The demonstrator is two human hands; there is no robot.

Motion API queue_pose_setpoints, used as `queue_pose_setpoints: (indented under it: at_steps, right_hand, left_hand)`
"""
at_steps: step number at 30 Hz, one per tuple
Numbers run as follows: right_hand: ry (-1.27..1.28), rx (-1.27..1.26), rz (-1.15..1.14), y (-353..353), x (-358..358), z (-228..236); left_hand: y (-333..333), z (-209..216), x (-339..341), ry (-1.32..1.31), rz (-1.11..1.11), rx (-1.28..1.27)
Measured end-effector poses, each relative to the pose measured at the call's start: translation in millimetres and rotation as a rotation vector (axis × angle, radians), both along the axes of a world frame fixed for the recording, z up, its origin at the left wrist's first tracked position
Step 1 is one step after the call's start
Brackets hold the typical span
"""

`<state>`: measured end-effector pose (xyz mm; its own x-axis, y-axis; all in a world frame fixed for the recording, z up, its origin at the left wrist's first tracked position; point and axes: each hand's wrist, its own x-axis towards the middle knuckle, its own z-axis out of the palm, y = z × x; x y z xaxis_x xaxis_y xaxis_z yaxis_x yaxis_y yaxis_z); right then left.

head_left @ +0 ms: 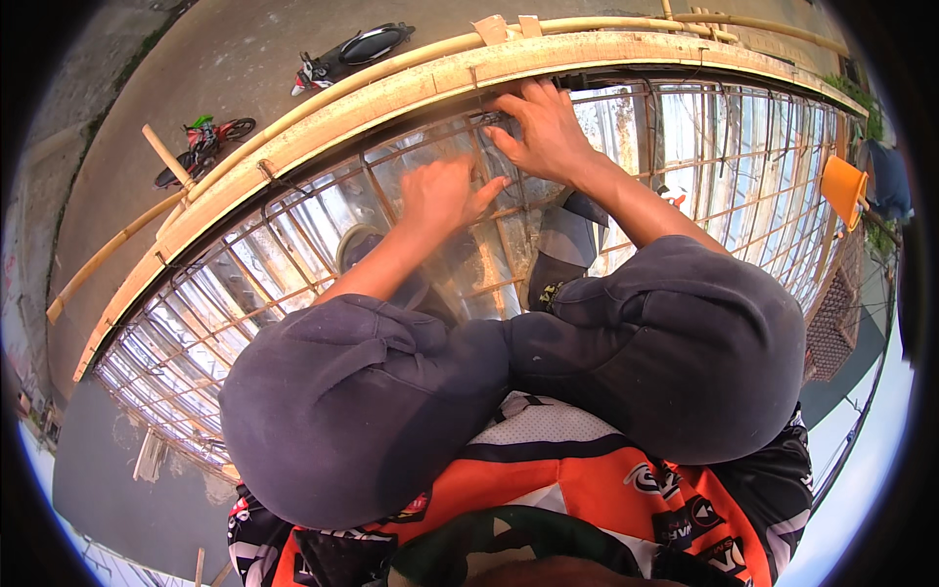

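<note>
My left hand [442, 196] hovers over a grid of thin rusty steel bars [504, 240], its fingers curled under and its thumb sticking out to the right. Whatever those fingers may hold is hidden, and the hand is slightly blurred. Farther forward, my right hand [541, 132] reaches to the grid's far edge beside a long timber board [421, 86]. Its thumb and forefinger are spread apart, and the other fingertips bend down at the board's inner side. Shiny corrugated metal sheeting [704, 137] lies beneath the bars. My shoes [558, 259] rest among the bars, below my bent knees.
Bamboo poles [372, 73] run outside the board, with one short pole [166, 155] sticking up at left. Beyond that edge, two motorcycles stand on the ground far below, one black [362, 47] and one red [201, 152]. An orange object [842, 193] hangs at the right edge.
</note>
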<state>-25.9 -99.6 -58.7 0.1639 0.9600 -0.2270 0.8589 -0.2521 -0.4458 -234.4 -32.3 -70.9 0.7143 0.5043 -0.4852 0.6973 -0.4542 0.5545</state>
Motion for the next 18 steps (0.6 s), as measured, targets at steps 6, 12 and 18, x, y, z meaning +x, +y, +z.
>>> queue_pose_setpoints:
  at_steps: [6,12,18]
  right_hand:
    - [-0.062,-0.029,0.068,6,-3,-7]
    - [0.052,-0.062,0.083,11,8,-11]
    - [0.044,0.131,0.125,1,9,-21]
  left_hand:
    - [-15,-21,6,-0.025,0.439,-0.424]
    - [-16,-43,19,-0.189,0.651,-0.499]
    - [-26,-51,22,-0.314,0.75,-0.383]
